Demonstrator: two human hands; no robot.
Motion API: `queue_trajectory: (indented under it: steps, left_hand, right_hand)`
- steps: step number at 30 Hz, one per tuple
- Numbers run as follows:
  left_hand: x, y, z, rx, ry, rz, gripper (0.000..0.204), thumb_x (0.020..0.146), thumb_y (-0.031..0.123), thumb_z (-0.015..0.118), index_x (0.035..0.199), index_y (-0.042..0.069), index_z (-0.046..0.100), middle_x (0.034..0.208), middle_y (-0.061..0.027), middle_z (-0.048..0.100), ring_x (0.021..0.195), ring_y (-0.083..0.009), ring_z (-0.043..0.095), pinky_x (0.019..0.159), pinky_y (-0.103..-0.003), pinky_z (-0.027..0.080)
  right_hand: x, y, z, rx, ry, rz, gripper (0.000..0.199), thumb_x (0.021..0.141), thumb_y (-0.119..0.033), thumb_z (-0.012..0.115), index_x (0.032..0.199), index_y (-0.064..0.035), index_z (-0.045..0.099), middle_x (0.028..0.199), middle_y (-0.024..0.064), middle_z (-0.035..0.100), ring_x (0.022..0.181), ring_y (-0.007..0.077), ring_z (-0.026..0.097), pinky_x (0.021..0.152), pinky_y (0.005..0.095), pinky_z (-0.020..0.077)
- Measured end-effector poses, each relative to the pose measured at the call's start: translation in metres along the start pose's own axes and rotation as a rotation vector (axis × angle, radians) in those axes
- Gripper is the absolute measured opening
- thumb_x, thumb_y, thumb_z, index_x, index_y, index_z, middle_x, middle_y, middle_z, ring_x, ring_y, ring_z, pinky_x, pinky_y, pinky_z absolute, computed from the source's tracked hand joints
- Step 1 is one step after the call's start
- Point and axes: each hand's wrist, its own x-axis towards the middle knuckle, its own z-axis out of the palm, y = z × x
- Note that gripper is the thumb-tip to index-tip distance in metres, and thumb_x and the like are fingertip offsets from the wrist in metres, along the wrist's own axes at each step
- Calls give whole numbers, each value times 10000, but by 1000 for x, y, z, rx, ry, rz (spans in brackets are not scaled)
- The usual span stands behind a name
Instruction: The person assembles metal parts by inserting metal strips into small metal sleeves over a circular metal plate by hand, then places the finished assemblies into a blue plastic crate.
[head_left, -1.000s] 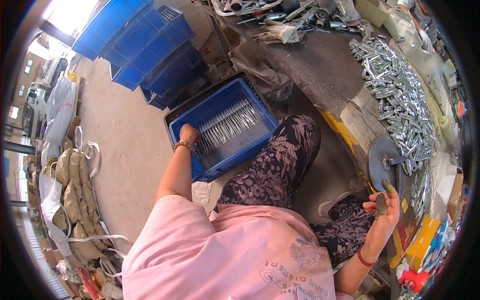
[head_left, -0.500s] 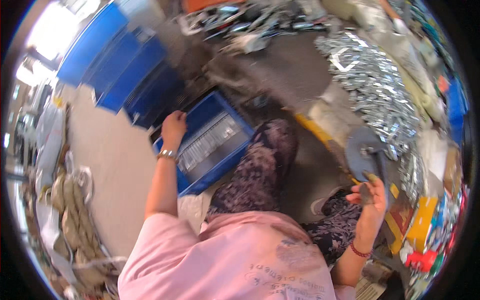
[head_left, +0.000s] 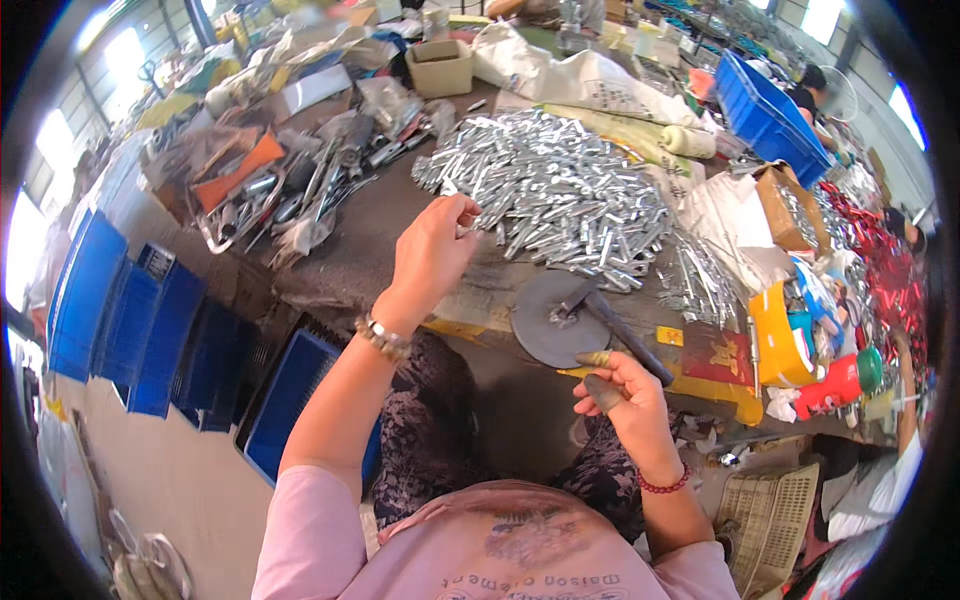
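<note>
My left hand point(head_left: 430, 257) is over the near left edge of a heap of shiny silver metal pieces point(head_left: 560, 190), its fingers curled in. Whatever they pinch, if anything, is too small to make out. My right hand point(head_left: 632, 408) hovers at the table's front edge, thumb and forefinger apart, with nothing seen between them. Dark and yellowish covers sit on those two fingertips. Just beyond it lies a round grey metal disc point(head_left: 545, 335), and a hammer point(head_left: 630, 340) rests across the disc with its handle slanting toward my right hand.
Low on my left stands a blue crate point(head_left: 290, 400), beside stacked blue bins point(head_left: 130, 330). Scrap and tools point(head_left: 300, 190) cover the table's left part. A cardboard box point(head_left: 440, 70), a blue crate point(head_left: 770, 115) and a red bottle point(head_left: 830, 388) surround the heap.
My left hand has gone from above the low blue crate to the silver heap. The view has swung right toward the table. My right hand stays near the disc, fingers still apart.
</note>
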Motion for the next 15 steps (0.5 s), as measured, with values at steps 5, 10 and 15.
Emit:
queue_trajectory:
  steps: [5, 10, 15]
  left_hand:
    - [31, -21, 36, 189, 27, 117, 268, 901, 134, 797, 1160, 104, 732, 1109, -129, 766, 1040, -328, 749, 871, -449, 581]
    - [26, -2, 11, 137, -87, -159, 266, 887, 133, 804, 1140, 74, 747, 988, -128, 751, 861, -300, 728, 811, -421, 566]
    - [1, 8, -26, 60, -38, 88, 256, 862, -3, 772, 1112, 24, 727, 933, -109, 685, 799, -238, 675, 760, -373, 547]
  right_hand:
    - [-9, 1, -8, 77, 18, -35, 280, 1089, -26, 650, 1364, 24, 663, 1061, 102, 761, 869, 115, 732, 799, 271, 613]
    - [-8, -8, -23, 37, 43, -40, 285, 1083, -23, 663, 1364, 23, 669, 1059, 77, 760, 871, 100, 721, 788, 272, 610]
    - [11, -17, -71, -204, 245, -207, 318, 1003, 6, 701, 1321, -6, 708, 1051, 80, 771, 829, 136, 747, 734, 300, 593]
